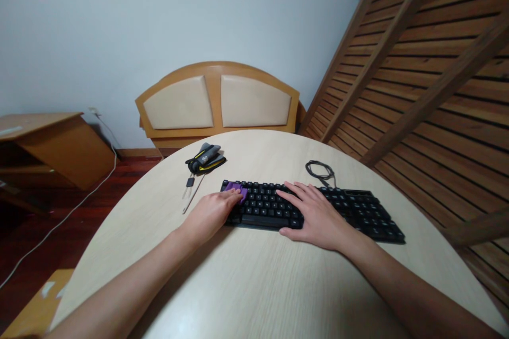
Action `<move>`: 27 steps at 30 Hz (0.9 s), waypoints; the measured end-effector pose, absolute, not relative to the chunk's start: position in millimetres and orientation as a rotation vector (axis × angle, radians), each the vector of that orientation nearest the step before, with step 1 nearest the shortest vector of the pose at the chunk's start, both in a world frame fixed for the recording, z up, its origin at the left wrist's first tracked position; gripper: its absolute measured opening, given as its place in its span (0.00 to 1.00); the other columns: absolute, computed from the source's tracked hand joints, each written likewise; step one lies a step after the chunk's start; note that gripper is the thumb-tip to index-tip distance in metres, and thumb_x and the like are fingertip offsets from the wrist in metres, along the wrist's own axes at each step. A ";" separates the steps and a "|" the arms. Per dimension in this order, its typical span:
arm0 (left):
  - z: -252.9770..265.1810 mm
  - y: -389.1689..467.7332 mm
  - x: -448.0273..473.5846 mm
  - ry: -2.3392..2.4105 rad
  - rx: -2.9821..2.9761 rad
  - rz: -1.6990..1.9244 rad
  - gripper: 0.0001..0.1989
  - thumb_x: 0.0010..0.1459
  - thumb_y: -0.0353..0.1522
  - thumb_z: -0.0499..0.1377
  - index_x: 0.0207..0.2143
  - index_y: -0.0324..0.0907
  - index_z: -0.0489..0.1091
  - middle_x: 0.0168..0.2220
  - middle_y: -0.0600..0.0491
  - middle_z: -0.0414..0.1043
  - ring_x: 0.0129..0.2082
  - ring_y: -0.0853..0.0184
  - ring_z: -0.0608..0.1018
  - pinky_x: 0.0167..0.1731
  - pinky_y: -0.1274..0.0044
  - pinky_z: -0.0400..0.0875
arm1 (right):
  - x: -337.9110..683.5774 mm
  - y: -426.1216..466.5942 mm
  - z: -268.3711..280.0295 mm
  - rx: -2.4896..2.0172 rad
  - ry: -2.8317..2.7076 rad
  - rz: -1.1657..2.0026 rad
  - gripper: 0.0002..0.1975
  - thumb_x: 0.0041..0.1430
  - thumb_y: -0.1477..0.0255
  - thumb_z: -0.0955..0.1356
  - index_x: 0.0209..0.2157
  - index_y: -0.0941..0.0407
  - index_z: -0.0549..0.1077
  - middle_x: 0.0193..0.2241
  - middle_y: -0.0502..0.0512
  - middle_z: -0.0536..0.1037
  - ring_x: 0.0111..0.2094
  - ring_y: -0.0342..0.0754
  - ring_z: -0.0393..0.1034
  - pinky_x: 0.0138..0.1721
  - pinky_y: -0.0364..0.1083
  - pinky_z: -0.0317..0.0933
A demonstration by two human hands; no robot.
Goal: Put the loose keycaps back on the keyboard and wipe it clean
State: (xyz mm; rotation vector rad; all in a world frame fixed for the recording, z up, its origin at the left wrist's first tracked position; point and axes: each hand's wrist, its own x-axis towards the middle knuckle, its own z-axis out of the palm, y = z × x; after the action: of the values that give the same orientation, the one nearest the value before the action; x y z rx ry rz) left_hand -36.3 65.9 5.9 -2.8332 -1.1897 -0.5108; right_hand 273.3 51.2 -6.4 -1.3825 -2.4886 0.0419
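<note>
A black computer keyboard (pixel 266 221) lies across the round table, its number pad off to the right. At its left end my left hand (pixel 212 213) is closed on a purple cloth (pixel 243 194), pressing it against the keys. The cloth's far part spreads over the upper left keys, and the hand hides some of it. My right hand (pixel 314 212) rests on the keyboard's middle with fingers spread and the thumb at the near edge. It holds nothing.
Left of the keyboard on the table (pixel 254 286) lie a grey, black and yellow folded item (pixel 204 160), a small dark piece with metal prongs (pixel 190 184) and a thin metal tool (pixel 194 194). Behind the keyboard the coiled cable (pixel 320 170) rests. A slatted wooden frame (pixel 413 74) leans at right.
</note>
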 end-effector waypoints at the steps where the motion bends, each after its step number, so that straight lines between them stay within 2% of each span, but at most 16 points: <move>1: 7.2 62.9 -36.8 -1.178 -2.848 -0.489 0.24 0.60 0.19 0.51 0.57 0.39 0.69 0.56 0.43 0.73 0.55 0.58 0.77 0.53 0.63 0.75 | 273.2 51.4 -6.2 -1.390 -2.490 0.047 0.42 0.51 0.50 0.71 0.65 0.48 0.63 0.68 0.59 0.59 0.67 0.65 0.53 0.66 0.68 0.45; 5: 14.7 50.5 -34.8 -1.144 -2.883 -0.357 0.26 0.58 0.18 0.50 0.56 0.37 0.70 0.57 0.41 0.73 0.55 0.57 0.77 0.53 0.64 0.75 | 274.2 52.4 -6.6 -1.389 -2.501 0.048 0.43 0.52 0.47 0.71 0.66 0.48 0.62 0.68 0.59 0.58 0.67 0.65 0.52 0.65 0.68 0.46; 10: 15.4 33.3 -23.9 -1.134 -2.854 -0.247 0.28 0.54 0.17 0.49 0.58 0.28 0.66 0.58 0.33 0.70 0.57 0.52 0.75 0.55 0.61 0.73 | 274.2 51.9 -9.8 -1.389 -2.468 0.022 0.41 0.55 0.45 0.68 0.66 0.48 0.62 0.68 0.60 0.58 0.67 0.64 0.51 0.65 0.66 0.47; 13: 10.0 24.4 -19.3 -1.147 -2.838 -0.257 0.28 0.54 0.18 0.48 0.58 0.29 0.66 0.58 0.33 0.70 0.57 0.51 0.75 0.53 0.59 0.75 | 273.3 51.2 -11.7 -1.413 -2.431 -0.011 0.44 0.53 0.44 0.69 0.67 0.49 0.61 0.68 0.62 0.57 0.68 0.66 0.49 0.66 0.68 0.45; 16: 5.8 21.0 -17.9 -1.222 -2.818 -0.402 0.26 0.55 0.19 0.49 0.56 0.33 0.69 0.54 0.38 0.75 0.51 0.54 0.80 0.48 0.62 0.79 | 273.6 51.5 -11.2 -1.403 -2.440 -0.024 0.43 0.53 0.45 0.69 0.66 0.49 0.62 0.67 0.62 0.59 0.67 0.67 0.51 0.65 0.69 0.45; 20: 5.0 30.1 -22.4 -1.305 -2.705 -0.780 0.22 0.65 0.24 0.47 0.58 0.38 0.69 0.52 0.43 0.77 0.47 0.57 0.82 0.43 0.64 0.81 | 276.3 52.8 -7.7 -1.349 -2.476 -0.029 0.40 0.54 0.48 0.70 0.65 0.50 0.65 0.65 0.61 0.63 0.64 0.66 0.55 0.64 0.67 0.49; 23: 6.2 43.0 -29.7 -1.372 -2.594 -0.959 0.19 0.69 0.28 0.48 0.58 0.42 0.69 0.52 0.46 0.77 0.47 0.59 0.82 0.43 0.64 0.81 | 276.5 52.1 -6.9 -1.326 -2.504 -0.026 0.40 0.54 0.49 0.70 0.65 0.51 0.65 0.65 0.62 0.63 0.64 0.67 0.54 0.63 0.68 0.50; 27: 3.9 56.5 -37.5 -1.513 -2.478 -1.068 0.18 0.69 0.29 0.50 0.57 0.44 0.70 0.52 0.48 0.77 0.50 0.59 0.81 0.50 0.63 0.78 | 267.7 46.1 -8.4 -1.278 -2.506 -0.006 0.41 0.52 0.48 0.71 0.65 0.50 0.65 0.66 0.61 0.62 0.64 0.68 0.54 0.63 0.68 0.50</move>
State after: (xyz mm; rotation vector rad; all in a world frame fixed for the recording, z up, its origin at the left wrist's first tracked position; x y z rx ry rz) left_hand -37.5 56.5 3.9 -2.4782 -1.5129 -1.0676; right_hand 267.7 46.1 -8.4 -1.2776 -2.5059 -0.0060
